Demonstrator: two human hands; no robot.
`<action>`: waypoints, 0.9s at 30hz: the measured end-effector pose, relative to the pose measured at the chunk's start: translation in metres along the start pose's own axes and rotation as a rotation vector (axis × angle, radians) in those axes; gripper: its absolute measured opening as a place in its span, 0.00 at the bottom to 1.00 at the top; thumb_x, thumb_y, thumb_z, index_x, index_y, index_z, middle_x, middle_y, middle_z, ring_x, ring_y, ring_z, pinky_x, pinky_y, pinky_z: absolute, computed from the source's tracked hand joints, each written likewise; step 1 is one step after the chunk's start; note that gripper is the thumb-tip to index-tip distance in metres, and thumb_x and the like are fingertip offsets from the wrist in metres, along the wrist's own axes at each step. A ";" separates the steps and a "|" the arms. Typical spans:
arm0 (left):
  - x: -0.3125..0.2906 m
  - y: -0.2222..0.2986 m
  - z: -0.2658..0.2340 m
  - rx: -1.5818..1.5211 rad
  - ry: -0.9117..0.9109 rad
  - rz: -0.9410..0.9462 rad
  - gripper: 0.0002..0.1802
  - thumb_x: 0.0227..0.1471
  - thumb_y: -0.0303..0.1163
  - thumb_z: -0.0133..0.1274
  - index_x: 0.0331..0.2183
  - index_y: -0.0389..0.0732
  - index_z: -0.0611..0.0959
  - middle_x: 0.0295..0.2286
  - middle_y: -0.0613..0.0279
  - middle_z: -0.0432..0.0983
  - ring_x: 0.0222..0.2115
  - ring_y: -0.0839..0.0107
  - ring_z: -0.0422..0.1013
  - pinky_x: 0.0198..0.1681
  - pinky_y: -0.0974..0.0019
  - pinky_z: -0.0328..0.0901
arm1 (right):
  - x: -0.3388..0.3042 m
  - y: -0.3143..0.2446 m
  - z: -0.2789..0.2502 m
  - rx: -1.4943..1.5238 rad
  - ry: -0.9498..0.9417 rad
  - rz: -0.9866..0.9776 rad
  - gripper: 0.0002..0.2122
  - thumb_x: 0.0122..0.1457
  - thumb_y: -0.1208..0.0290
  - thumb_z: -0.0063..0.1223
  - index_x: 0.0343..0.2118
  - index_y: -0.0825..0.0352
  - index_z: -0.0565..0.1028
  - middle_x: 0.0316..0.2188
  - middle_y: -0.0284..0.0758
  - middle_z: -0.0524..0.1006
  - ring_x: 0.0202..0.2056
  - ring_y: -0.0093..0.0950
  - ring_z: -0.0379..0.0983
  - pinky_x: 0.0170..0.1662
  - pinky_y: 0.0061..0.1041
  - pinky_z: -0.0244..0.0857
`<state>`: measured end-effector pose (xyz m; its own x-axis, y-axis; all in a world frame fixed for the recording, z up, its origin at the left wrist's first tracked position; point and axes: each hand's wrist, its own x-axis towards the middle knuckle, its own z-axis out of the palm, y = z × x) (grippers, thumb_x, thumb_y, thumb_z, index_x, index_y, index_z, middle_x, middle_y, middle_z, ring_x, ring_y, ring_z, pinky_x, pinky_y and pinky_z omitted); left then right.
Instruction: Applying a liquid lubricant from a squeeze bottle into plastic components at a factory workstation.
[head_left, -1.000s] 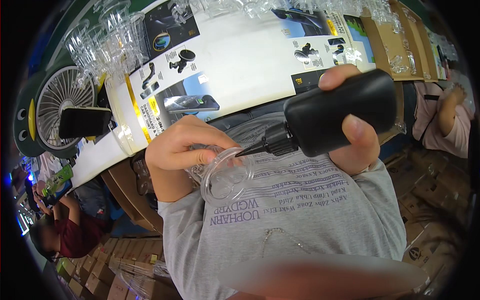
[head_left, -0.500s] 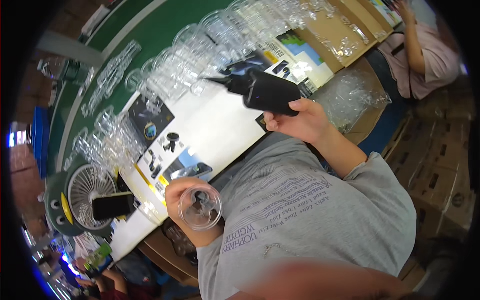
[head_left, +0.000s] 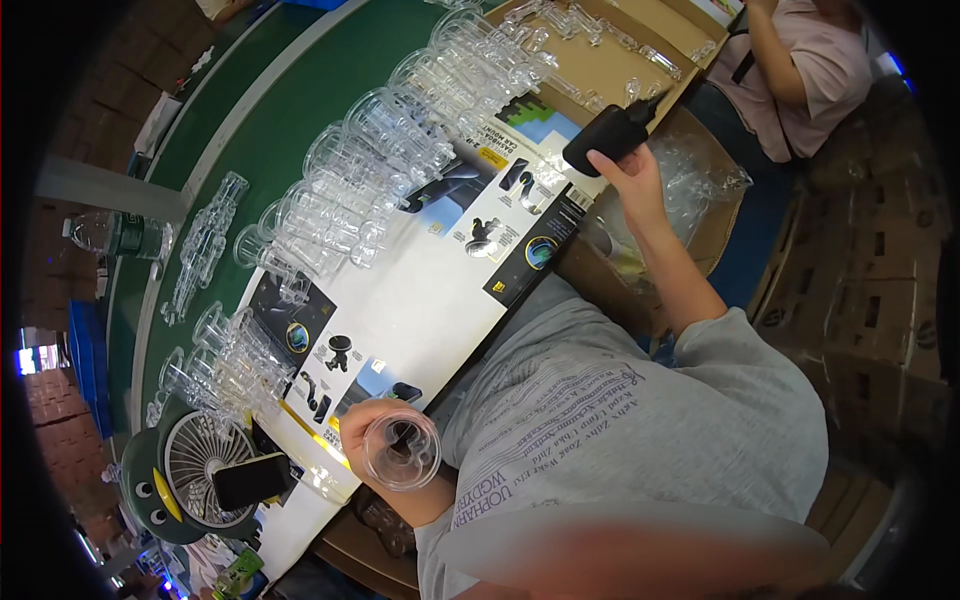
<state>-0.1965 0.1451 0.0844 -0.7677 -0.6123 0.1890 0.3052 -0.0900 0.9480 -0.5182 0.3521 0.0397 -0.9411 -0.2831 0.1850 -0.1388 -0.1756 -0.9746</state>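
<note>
In my right hand is a black squeeze bottle with a narrow tapered nozzle. It is tilted, its nozzle pointing up and right past the edge of the cardboard tray. My left hand is closed around a clear round plastic cup-like part, low at the table's near edge. The cup's round rim faces up; its lower portion is partly hidden by my fingers. Between my hands lies a flat printed cardboard sheet. Many clear plastic parts of similar shape stand in rows along its far side.
A cardboard tray with small clear pieces sits at the far right, above a box with plastic bags. At left are a fan, a phone and a water bottle. Another person sits at upper right.
My right hand has carried the black bottle up and right, away from the printed sheet toward the tray, and its nozzle has swung from left to right. My left hand still holds the clear cup.
</note>
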 end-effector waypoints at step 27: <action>0.029 -0.012 0.035 -0.156 0.145 -0.027 0.20 0.39 0.36 0.61 0.28 0.41 0.67 0.26 0.52 0.72 0.26 0.61 0.72 0.30 0.55 0.72 | -0.084 -0.048 0.030 -0.481 -0.610 -0.465 0.27 0.41 0.66 0.62 0.45 0.69 0.66 0.42 0.38 0.69 0.42 0.33 0.65 0.46 0.28 0.57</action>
<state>-0.2420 0.1562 0.0872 -0.6912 -0.7136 0.1144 0.3777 -0.2218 0.8990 -0.4230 0.3564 0.0747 -0.4500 -0.7564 0.4747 -0.7068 -0.0232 -0.7070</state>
